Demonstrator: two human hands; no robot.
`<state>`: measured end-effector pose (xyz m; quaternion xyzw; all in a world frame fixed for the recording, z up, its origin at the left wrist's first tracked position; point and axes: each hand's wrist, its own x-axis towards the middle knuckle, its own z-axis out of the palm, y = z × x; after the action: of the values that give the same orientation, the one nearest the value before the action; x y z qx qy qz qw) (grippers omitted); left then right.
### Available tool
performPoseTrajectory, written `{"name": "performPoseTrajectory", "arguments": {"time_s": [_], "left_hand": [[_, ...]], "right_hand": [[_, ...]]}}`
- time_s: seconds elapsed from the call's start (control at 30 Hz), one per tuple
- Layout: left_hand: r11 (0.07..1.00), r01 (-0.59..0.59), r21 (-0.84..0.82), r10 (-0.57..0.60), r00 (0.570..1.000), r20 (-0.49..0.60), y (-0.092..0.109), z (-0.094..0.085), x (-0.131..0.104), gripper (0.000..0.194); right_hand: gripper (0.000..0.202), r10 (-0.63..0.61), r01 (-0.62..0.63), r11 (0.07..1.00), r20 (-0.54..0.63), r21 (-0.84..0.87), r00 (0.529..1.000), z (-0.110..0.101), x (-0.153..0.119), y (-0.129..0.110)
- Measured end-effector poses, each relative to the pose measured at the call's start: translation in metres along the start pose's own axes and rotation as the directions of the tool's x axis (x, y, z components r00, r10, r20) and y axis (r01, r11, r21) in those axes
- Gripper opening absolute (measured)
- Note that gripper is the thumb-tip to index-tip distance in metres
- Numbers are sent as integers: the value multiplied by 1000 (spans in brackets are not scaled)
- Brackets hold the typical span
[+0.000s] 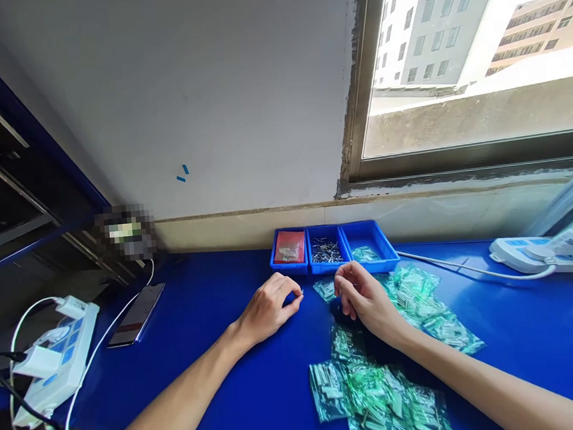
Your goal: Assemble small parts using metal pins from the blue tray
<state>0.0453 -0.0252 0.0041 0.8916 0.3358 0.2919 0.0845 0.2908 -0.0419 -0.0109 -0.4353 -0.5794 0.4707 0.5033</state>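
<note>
My left hand hovers over or rests on the blue table, in front of the bins. Its thumb and forefinger meet in a pinch, with a tiny pale bit at the tips too small to name. My right hand is closed, fingers curled in, above small green plastic bags; what it holds, if anything, is hidden. Nearer me lies another pile of green bags with pale pieces inside. Three blue bins stand behind: one with a red packet, one with loose metal screws, one with green bags.
A phone lies at the left of the blue table. Beyond it is a white power strip with plugs and cables. Another power strip sits at the right, its cable running toward the bins. A wall and a window border the back.
</note>
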Motion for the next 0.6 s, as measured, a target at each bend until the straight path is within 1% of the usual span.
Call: {"name": "performPoseTrajectory", "arguments": {"time_s": [0.13, 0.23, 0.33, 0.47, 0.6], "left_hand": [[999, 35, 2, -35, 999, 2, -2, 1, 0, 9], [997, 58, 44, -58, 998, -1, -4, 2, 0, 11], [994, 45, 99, -46, 999, 7, -7, 3, 1, 14], [987, 20, 159, -24, 999, 23, -8, 2, 1, 22], [972, 32, 233, -37, 999, 16, -11, 4, 0, 34]], "right_hand": [[34, -1, 1, 1000, 1, -12, 1000, -1, 0, 0], [33, 6, -6, 1000, 5, -27, 1000, -1, 0, 1], [32, 11, -11, 1000, 5, -28, 1000, -2, 0, 1], [32, 18, -18, 999, 4, -28, 1000, -2, 0, 3], [32, 16, -16, 999, -2, -29, 1000, -3, 0, 3]]}}
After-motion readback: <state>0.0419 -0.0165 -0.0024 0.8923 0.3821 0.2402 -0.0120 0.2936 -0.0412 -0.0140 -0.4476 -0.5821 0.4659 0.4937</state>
